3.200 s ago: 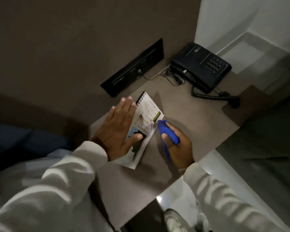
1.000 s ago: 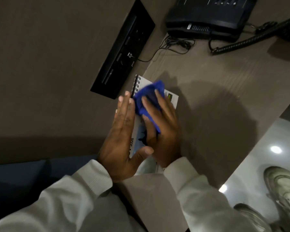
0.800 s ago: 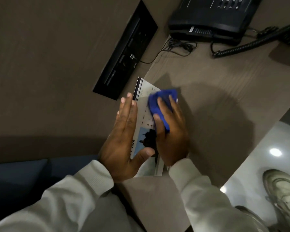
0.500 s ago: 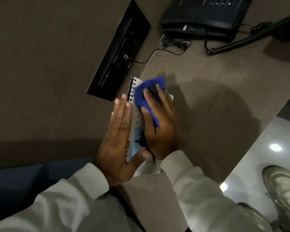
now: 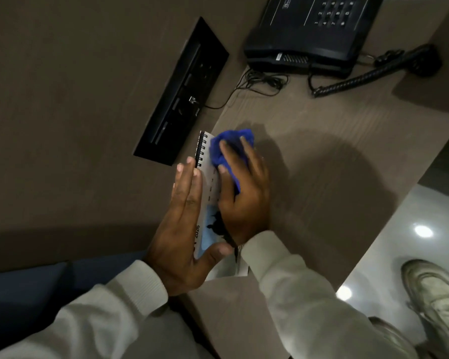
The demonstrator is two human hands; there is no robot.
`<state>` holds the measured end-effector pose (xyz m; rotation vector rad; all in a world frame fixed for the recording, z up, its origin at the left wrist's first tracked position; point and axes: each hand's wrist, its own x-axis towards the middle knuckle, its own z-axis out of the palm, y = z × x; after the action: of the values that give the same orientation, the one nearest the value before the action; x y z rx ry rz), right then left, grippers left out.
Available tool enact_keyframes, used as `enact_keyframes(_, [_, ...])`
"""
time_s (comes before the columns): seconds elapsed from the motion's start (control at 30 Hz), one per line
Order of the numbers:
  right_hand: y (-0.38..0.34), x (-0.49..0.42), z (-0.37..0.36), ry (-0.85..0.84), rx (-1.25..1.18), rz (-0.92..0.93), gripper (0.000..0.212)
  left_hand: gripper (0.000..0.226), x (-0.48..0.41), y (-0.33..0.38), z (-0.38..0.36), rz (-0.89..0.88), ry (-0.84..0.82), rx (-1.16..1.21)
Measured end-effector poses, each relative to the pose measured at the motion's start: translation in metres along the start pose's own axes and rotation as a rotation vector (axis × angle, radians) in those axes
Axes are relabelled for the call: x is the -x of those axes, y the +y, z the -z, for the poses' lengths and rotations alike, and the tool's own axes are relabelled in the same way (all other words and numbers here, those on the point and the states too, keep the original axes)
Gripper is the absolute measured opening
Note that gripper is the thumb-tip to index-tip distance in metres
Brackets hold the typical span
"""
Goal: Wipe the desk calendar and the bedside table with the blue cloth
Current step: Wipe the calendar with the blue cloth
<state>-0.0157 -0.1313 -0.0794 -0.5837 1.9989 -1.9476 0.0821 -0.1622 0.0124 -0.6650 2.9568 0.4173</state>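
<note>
The white spiral-bound desk calendar [image 5: 210, 189] lies flat on the brown bedside table [image 5: 322, 182], near the wall. My left hand [image 5: 183, 226] rests flat along its left edge, fingers straight, thumb pressing its lower end. My right hand [image 5: 244, 193] presses the crumpled blue cloth [image 5: 227, 149] onto the calendar's upper part, next to the spiral binding. Both hands hide most of the calendar's page.
A black telephone [image 5: 311, 29] stands at the back of the table, its coiled cord [image 5: 347, 82] and thin cables [image 5: 259, 82] trailing beside it. A black socket panel [image 5: 182, 94] is set in the wall. A shoe [image 5: 436, 294] stands on the glossy floor, right of the table's edge.
My right hand has swept the blue cloth back and forth across the calendar's top and now sits near the spiral binding. My left hand has stayed pressed on the calendar.
</note>
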Motion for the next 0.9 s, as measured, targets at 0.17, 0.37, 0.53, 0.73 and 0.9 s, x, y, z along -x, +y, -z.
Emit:
enact_keyframes(0.17, [0.001, 0.017, 0.015, -0.118, 0.078, -0.084, 0.04, 0.106, 0.001, -0.004, 0.0, -0.001, 0.003, 0.03])
enact_keyframes(0.37, [-0.005, 0.056, 0.017, -0.198, 0.071, 0.034, 0.043, 0.105, 0.003, -0.008, -0.003, 0.005, 0.03, 0.034])
enact_keyframes(0.53, [-0.003, -0.007, -0.003, -0.005, -0.041, -0.018, 0.038, 0.108, 0.002, -0.009, -0.003, -0.019, 0.023, 0.052])
enact_keyframes(0.73, [0.001, 0.065, 0.02, -0.184, 0.097, -0.038, 0.042, 0.103, 0.003, -0.005, 0.0, 0.01, 0.028, 0.046])
enact_keyframes(0.9, [0.003, 0.118, 0.026, -0.265, 0.151, -0.004, 0.057, 0.102, 0.003, -0.007, -0.002, 0.001, 0.021, 0.047])
